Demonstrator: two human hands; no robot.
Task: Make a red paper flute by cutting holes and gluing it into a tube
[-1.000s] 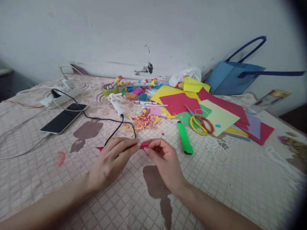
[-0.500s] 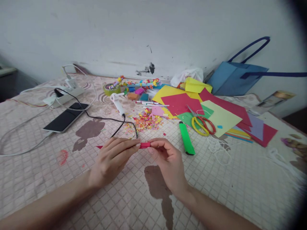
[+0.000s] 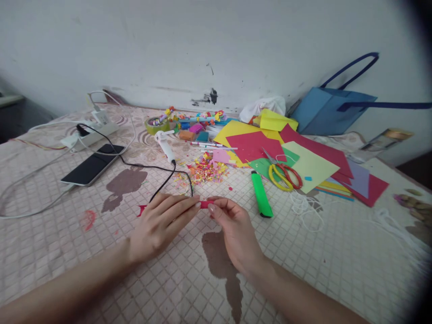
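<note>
A narrow red paper strip (image 3: 206, 204) runs between my two hands above the tiled-pattern tablecloth. My left hand (image 3: 165, 222) lies over its left part with fingers pressed together on it, and a red end pokes out beyond the knuckles. My right hand (image 3: 234, 227) pinches the strip's right end between thumb and fingers. Behind the hands is a heap of colourful paper scraps (image 3: 207, 170). A white glue gun (image 3: 165, 146) with a black cord stands behind my left hand. To the right of my right hand lies a green cutter (image 3: 261, 195).
Scissors with yellow and red handles (image 3: 281, 177) lie by white string (image 3: 305, 209) and coloured paper sheets (image 3: 310, 164). At left are a phone (image 3: 92, 165) and a power strip (image 3: 89, 136) with cables. A blue bag (image 3: 332, 110) leans against the wall.
Both hands have shifted slightly along the strip. The red end sticking out at the left looks wider and more turned than before.
</note>
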